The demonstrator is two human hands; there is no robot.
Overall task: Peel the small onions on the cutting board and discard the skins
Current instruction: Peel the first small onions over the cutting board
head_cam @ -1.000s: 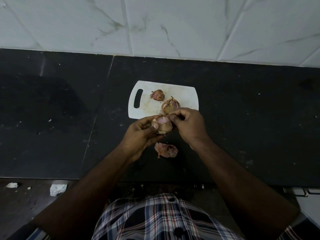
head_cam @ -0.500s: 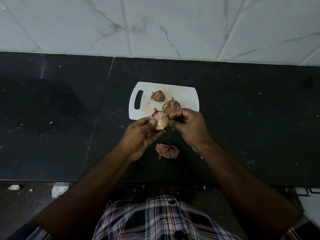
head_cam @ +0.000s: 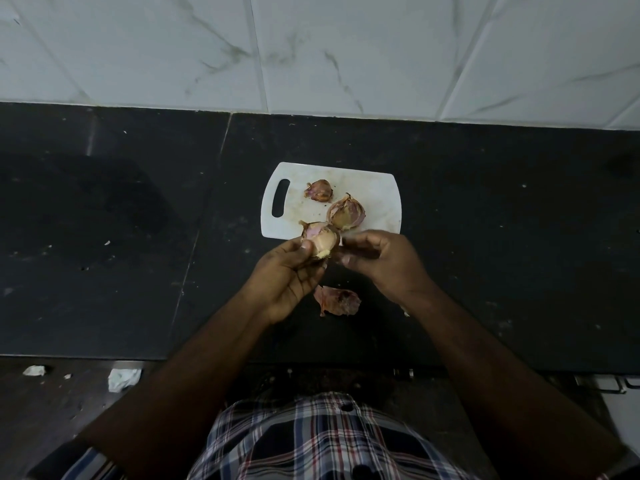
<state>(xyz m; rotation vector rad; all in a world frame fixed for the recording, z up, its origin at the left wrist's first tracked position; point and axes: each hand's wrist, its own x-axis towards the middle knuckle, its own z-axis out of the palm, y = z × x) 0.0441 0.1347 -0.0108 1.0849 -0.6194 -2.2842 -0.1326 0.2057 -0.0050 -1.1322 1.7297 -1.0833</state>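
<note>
I see the left hand (head_cam: 287,271) curled around a small onion (head_cam: 320,239), thumb on its near side, holding it just above the near edge of the white cutting board (head_cam: 381,188). The onion shows pale flesh with some purple skin at the top. My view has the right hand (head_cam: 377,261) right beside it, fingers bent in toward the onion's right side; whether they pinch a strip of skin I cannot tell. Two more onions lie on the board: one (head_cam: 346,212) just behind the held onion, and a smaller one (head_cam: 319,190) farther back near the handle slot. A loose piece of skin (head_cam: 336,300) rests on the black counter (head_cam: 121,254) between the wrists. Tiled wall (head_cam: 311,46) runs behind the counter.
</note>
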